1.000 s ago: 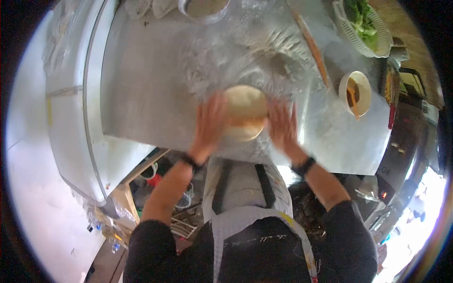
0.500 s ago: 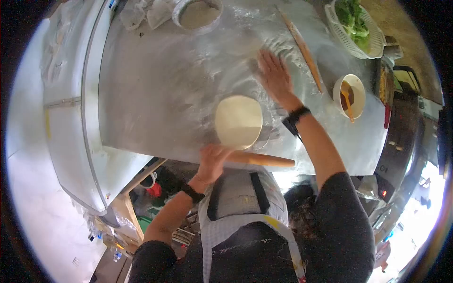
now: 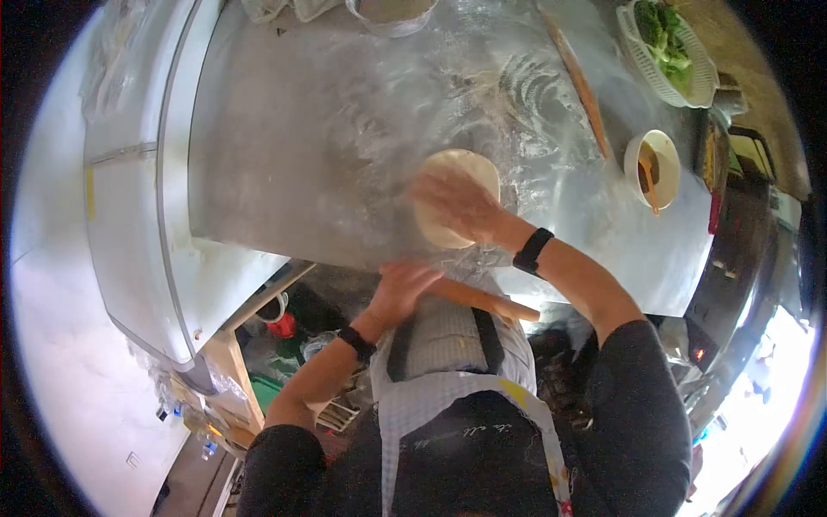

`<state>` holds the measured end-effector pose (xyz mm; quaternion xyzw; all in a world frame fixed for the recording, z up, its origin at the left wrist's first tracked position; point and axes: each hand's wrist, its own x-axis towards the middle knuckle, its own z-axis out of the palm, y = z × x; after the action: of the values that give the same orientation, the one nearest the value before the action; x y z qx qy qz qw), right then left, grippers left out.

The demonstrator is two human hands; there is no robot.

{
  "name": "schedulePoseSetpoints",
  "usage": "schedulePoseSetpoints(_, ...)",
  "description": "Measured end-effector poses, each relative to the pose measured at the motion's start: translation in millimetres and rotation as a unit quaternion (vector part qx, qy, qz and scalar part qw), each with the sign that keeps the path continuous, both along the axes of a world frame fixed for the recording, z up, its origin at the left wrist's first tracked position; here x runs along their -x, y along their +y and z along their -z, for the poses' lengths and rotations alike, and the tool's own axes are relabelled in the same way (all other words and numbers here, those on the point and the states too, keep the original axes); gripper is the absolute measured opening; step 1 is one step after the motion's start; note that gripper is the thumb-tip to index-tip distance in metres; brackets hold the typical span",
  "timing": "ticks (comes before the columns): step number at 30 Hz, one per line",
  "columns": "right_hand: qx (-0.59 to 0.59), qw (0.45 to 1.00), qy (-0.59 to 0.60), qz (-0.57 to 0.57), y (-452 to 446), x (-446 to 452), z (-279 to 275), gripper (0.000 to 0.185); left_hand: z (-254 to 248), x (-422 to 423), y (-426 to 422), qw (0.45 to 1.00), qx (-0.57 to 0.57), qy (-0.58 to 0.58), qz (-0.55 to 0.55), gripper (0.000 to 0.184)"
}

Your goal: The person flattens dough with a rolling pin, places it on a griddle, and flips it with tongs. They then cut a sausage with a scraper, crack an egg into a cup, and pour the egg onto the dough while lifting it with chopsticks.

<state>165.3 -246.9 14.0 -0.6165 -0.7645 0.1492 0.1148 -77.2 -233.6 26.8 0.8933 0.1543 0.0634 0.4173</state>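
A flat, pale round of rolled dough (image 3: 476,164) lies near the front of the floured metal table (image 3: 284,146). Across it is my right hand (image 3: 457,205), laid out flat with fingers extended and slightly smeared by motion; it hides much of the dough's middle and left side. My left hand (image 3: 403,289) is wrapped around one end of a wooden rolling pin (image 3: 487,300) at the table's front edge. The pin's tapered free end points right, in front of the apron.
A long thin rolling pin (image 3: 577,82) rests on the table at the back right. Beyond it are a white bowl (image 3: 671,164) with brown sauce and an orange spoon, and a white basket (image 3: 640,56) of leafy greens. A flour bowl (image 3: 392,26) stands at the back.
My right hand has swept left and nearer from the floured surface onto the dough. The rolling pin in my left hand has tilted, its free end lower. The view has shifted slightly.
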Motion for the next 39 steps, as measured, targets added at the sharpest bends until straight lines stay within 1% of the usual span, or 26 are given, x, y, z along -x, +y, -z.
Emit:
schedulePoseSetpoints(2,-0.024,1.000,-0.011,0.003,9,-11,-12,0.060,-1,3,-4,1.000,0.003,0.002,-0.004,0.044)
schedulePoseSetpoints(3,0.004,0.989,0.024,0.144,16,-22,-19,0.053,-1,3,-5,1.000,-0.012,0.010,-0.017,0.044)
schedulePoseSetpoints(4,0.033,0.957,0.059,0.282,21,-31,-26,0.046,-2,3,-7,0.999,-0.027,0.018,-0.029,0.043)
schedulePoseSetpoints(5,0.033,0.957,0.058,0.283,27,-38,-29,0.046,-2,2,-8,0.999,-0.027,0.017,-0.029,0.043)
schedulePoseSetpoints(7,0.300,0.892,0.134,0.310,41,-50,-31,0.033,1,-3,-9,1.000,-0.019,-0.003,-0.020,0.042)
schedulePoseSetpoints(8,0.300,0.893,0.135,0.307,43,-57,-24,0.033,-3,-6,-10,1.000,-0.019,0.000,-0.023,0.042)
schedulePoseSetpoints(9,0.163,0.964,0.110,0.178,43,-64,-18,0.031,-7,-8,-10,0.999,-0.017,0.032,-0.006,0.042)
schedulePoseSetpoints(10,0.016,0.996,0.080,0.042,45,-68,-13,0.031,-10,-12,-8,0.998,-0.017,0.063,0.011,0.043)
schedulePoseSetpoints(11,0.014,0.996,0.081,0.041,52,-67,-24,0.031,-10,-13,-8,0.998,-0.019,0.065,0.009,0.043)
schedulePoseSetpoints(12,0.143,0.977,0.147,0.060,58,-69,-36,0.035,-11,-14,-8,0.999,-0.007,0.052,0.010,0.043)
schedulePoseSetpoints(13,0.270,0.937,0.209,0.078,62,-69,-42,0.039,-11,-13,-10,0.999,0.007,0.040,0.011,0.044)
schedulePoseSetpoints(16,0.249,0.933,0.235,0.113,61,-74,-36,0.047,-9,-10,-14,1.000,-0.001,-0.006,-0.015,0.043)
schedulePoseSetpoints(17,0.260,0.930,0.218,0.143,60,-73,-39,0.042,-9,-9,-15,1.000,-0.001,-0.006,-0.017,0.043)
schedulePoseSetpoints(20,0.292,0.944,0.133,0.076,62,-74,-25,0.034,-7,-7,-15,1.000,-0.012,-0.004,-0.028,0.041)
schedulePoseSetpoints(21,0.291,0.945,0.133,0.072,60,-73,-21,0.034,-4,-4,-15,1.000,-0.016,0.007,-0.023,0.040)
schedulePoseSetpoints(23,0.286,0.928,0.229,0.072,58,-62,-39,0.029,-1,1,-17,0.999,-0.020,0.022,-0.024,0.039)
schedulePoseSetpoints(26,0.268,0.937,0.223,0.027,81,-54,-76,0.028,1,4,-20,0.999,-0.003,0.004,-0.035,0.039)
schedulePoseSetpoints(27,0.223,0.936,0.270,0.045,90,-59,-62,0.028,1,4,-21,0.999,-0.012,0.003,-0.036,0.040)
schedulePoseSetpoints(28,0.223,0.935,0.271,0.046,100,-64,-54,0.028,1,2,-21,0.999,-0.022,0.001,-0.035,0.041)
schedulePoseSetpoints(29,0.221,0.888,0.371,0.156,111,-68,-48,0.030,-1,0,-19,0.999,-0.021,0.001,-0.034,0.041)
schedulePoseSetpoints(30,0.213,0.820,0.463,0.262,119,-72,-42,0.031,-4,-1,-16,0.999,-0.033,-0.008,-0.029,0.039)
schedulePoseSetpoints(31,0.212,0.820,0.463,0.263,120,-73,-19,0.031,-6,-2,-14,0.999,-0.044,-0.017,-0.025,0.038)
schedulePoseSetpoints(33,0.143,0.752,0.516,0.386,114,-69,32,0.041,-9,-3,-11,0.999,-0.044,-0.018,-0.025,0.038)
schedulePoseSetpoints(36,0.138,0.758,0.485,0.413,77,-36,9,0.038,-9,-1,-4,0.999,-0.040,-0.005,-0.037,0.037)
schedulePoseSetpoints(38,0.210,0.764,0.439,0.424,43,-19,-2,0.042,-8,-1,4,0.998,-0.034,0.007,-0.048,0.037)
schedulePoseSetpoints(39,0.188,0.767,0.448,0.419,22,-12,0,0.046,-9,-2,9,0.997,-0.040,0.018,-0.060,0.039)
